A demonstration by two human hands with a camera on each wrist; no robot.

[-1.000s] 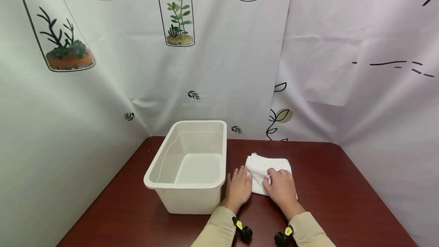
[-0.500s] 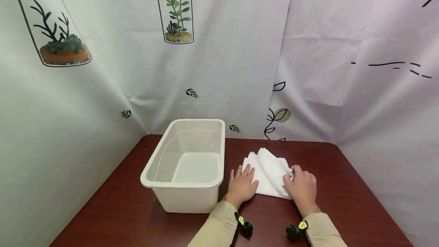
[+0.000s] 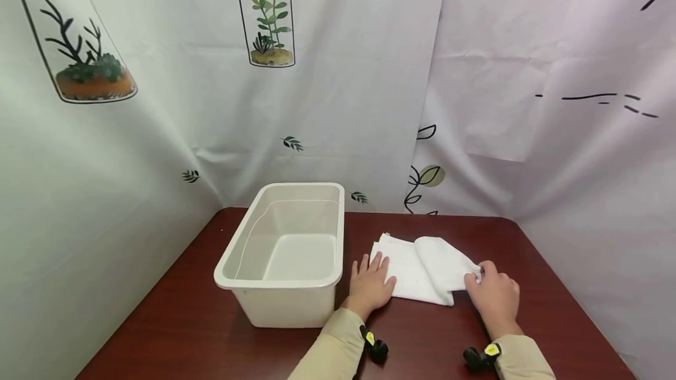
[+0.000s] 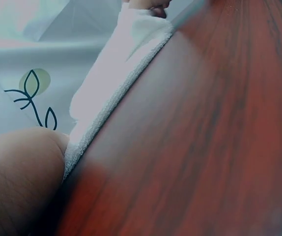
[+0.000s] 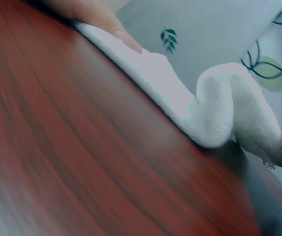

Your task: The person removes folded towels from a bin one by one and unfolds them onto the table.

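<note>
A white towel [image 3: 406, 265], its terry edge visible in the left wrist view, lies partly folded on the table, right of the tub. My left hand [image 3: 369, 285] rests on its left end with fingers spread straight. My right hand [image 3: 495, 297] pinches the corner of the upper layer between thumb and fingers, out to the right. That layer rises in a fold [image 5: 217, 93] beside the flat part in the right wrist view, and the pinched corner is raised off the table there. In the left wrist view the towel [image 4: 116, 69] stretches away from my left hand [image 4: 23, 172].
A cream plastic tub [image 3: 287, 304] stands on the dark red wood table [image 3: 422, 339], just left of my left hand. White printed curtain [image 3: 343, 104] hangs behind and at both sides of the table. Small black cameras [image 3: 377, 350] are strapped at both wrists.
My right hand has moved to the right, drawing the towel's upper layer out with it. My left hand has spread its fingers on the towel's left end and otherwise stays in place.
</note>
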